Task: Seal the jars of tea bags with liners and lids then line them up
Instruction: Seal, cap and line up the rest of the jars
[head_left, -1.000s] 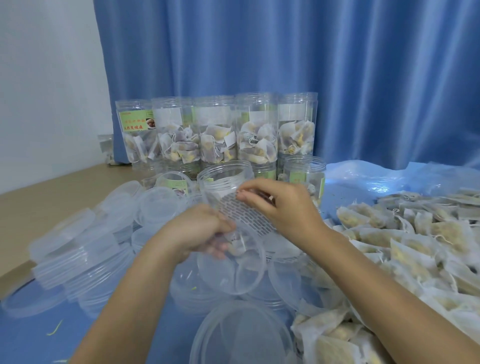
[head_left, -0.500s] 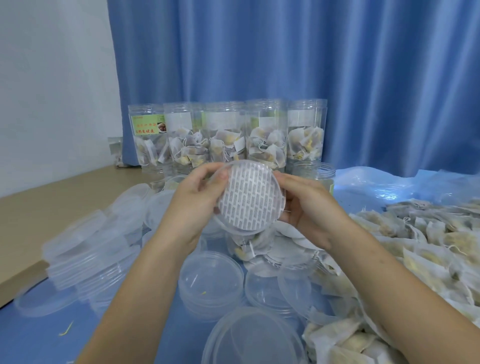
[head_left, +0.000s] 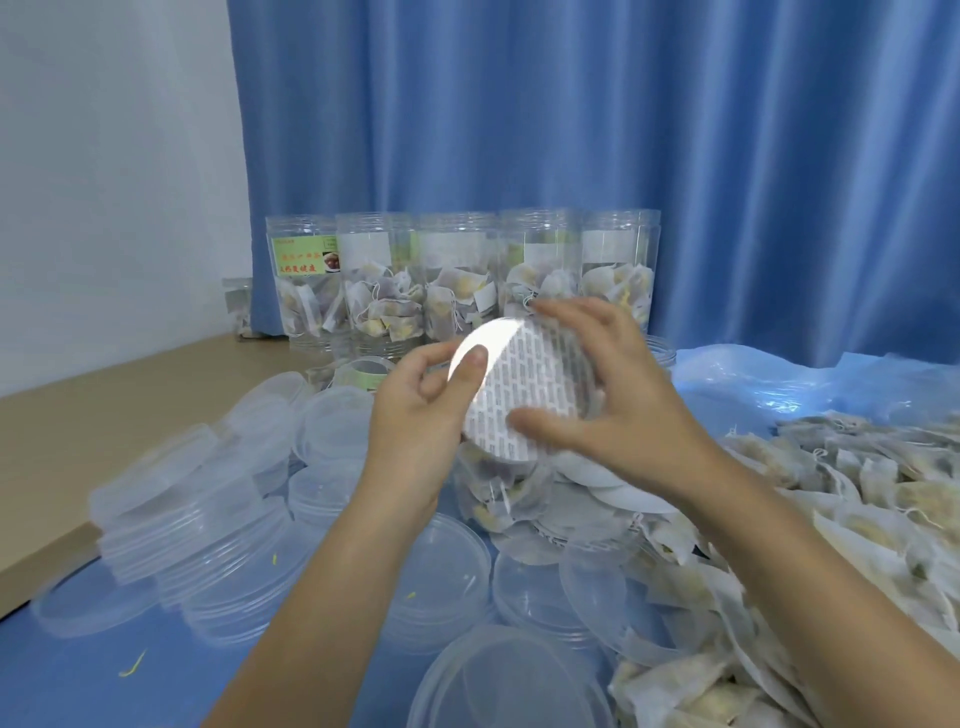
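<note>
- I see my left hand (head_left: 415, 415) pinching the left edge of a round liner (head_left: 535, 384), thumb on its face and fingers curled behind.
- My right hand (head_left: 613, 395) holds the same liner from the right, thumb across its lower face and fingers curved over the top edge.
- The liner is white with a printed pattern of small bars; it is tilted toward me and raised above the surface (head_left: 62, 670), with glare on its upper left part.
- Just below it sits a jar (head_left: 498, 493) of tea bags; I cannot tell whether the liner touches its mouth.
- A row of filled jars (head_left: 457, 280) stands upright against the blue curtain (head_left: 571, 104) behind my hands.
- Clear lids (head_left: 208, 530) lie in stacks to the left and in front, on the blue cover.
- Loose tea bags (head_left: 857, 493) are heaped to the right, with spare liners (head_left: 613, 488) under my right wrist.
</note>
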